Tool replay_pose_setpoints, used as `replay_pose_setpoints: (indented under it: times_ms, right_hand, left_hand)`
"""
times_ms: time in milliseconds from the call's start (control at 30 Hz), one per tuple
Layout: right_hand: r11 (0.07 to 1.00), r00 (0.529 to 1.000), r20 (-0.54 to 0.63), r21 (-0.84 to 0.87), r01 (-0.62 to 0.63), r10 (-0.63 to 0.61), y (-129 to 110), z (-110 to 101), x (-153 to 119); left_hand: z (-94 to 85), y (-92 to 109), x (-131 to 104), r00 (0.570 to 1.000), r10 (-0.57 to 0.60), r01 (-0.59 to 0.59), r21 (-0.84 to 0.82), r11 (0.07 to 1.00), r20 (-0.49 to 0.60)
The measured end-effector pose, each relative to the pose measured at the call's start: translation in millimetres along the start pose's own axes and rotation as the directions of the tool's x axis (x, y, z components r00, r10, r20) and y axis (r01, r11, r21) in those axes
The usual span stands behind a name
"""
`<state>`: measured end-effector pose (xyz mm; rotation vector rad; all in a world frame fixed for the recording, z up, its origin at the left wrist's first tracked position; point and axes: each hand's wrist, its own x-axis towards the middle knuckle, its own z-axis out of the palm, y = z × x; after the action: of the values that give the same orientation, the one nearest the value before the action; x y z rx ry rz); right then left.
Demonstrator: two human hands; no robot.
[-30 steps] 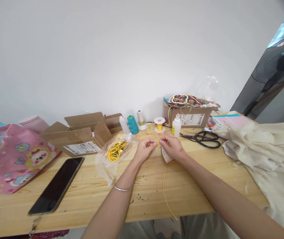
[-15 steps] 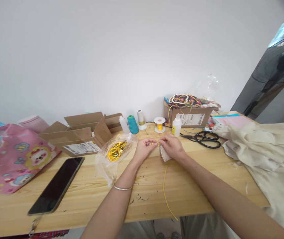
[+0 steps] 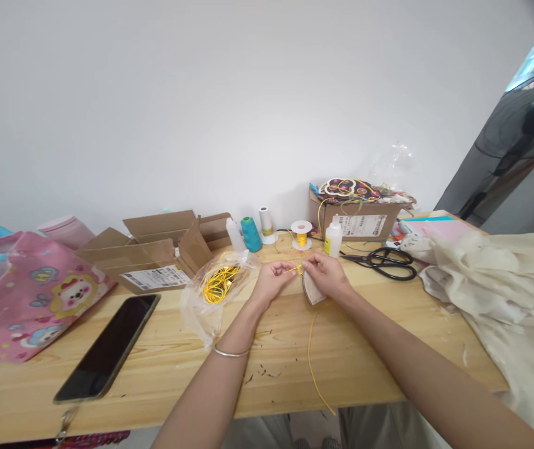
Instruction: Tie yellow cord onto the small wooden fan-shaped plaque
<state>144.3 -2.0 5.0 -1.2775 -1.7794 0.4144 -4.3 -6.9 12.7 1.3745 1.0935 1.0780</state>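
Note:
My left hand (image 3: pixel 271 279) pinches a yellow cord (image 3: pixel 314 366) between thumb and fingers above the middle of the table. Close by on the right, the fingers of my right hand (image 3: pixel 325 273) are closed at the same cord, where a small yellow loop or knot shows. A small pale fabric piece with a dark edge (image 3: pixel 312 289) hangs below my right fingertips; its upper part is hidden by that hand. From under it, the cord's loose end trails over the wood to the front edge.
A clear bag of yellow cord (image 3: pixel 220 284), a phone (image 3: pixel 108 349) and an open carton (image 3: pixel 150 257) lie left. Behind are a teal thread cone (image 3: pixel 251 234), a yellow spool (image 3: pixel 301 237) and a glue-like bottle (image 3: pixel 333 237). Black scissors (image 3: pixel 391 262) and cream cloth (image 3: pixel 496 293) lie right.
Both hands stay close together at the cord, with only slight finger movement. The whole view has shifted a few pixels; nothing else has visibly moved.

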Motion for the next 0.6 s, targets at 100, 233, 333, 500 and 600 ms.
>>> replay_pose_setpoints:
  times_ms: [100, 233, 333, 500, 600]
  right_hand:
    - [0.998, 0.999, -0.014, 0.057, -0.041, 0.042, 1.7, -1.1, 0.7]
    - [0.997, 0.999, 0.004, 0.073, -0.036, 0.036, -1.6, -1.6, 0.1]
    - [0.997, 1.0, 0.012, 0.078, -0.021, 0.02, -5.3, -1.2, -0.7]
    - [0.998, 1.0, 0.007, 0.056, 0.004, -0.004, -6.5, -1.2, -1.0]
    - [0.998, 0.998, -0.005, 0.001, 0.064, -0.064, -6.2, -2.5, -1.2]
  left_hand:
    - [-0.2, 0.0, 0.0, 1.0, -0.009, 0.009, -0.021, 1.0, 0.012]
    - [1.1, 5.0, -1.2, 0.999, -0.03, 0.031, -0.045, 0.999, 0.026]
    - [1.9, 8.9, -2.6, 0.997, -0.064, 0.066, -0.044, 0.997, 0.035]
    - [2.6, 8.8, -2.7, 0.997, -0.056, 0.058, -0.025, 0.998, 0.051]
    - [3.1, 5.1, -1.2, 0.998, 0.02, -0.022, 0.028, 0.999, 0.064]
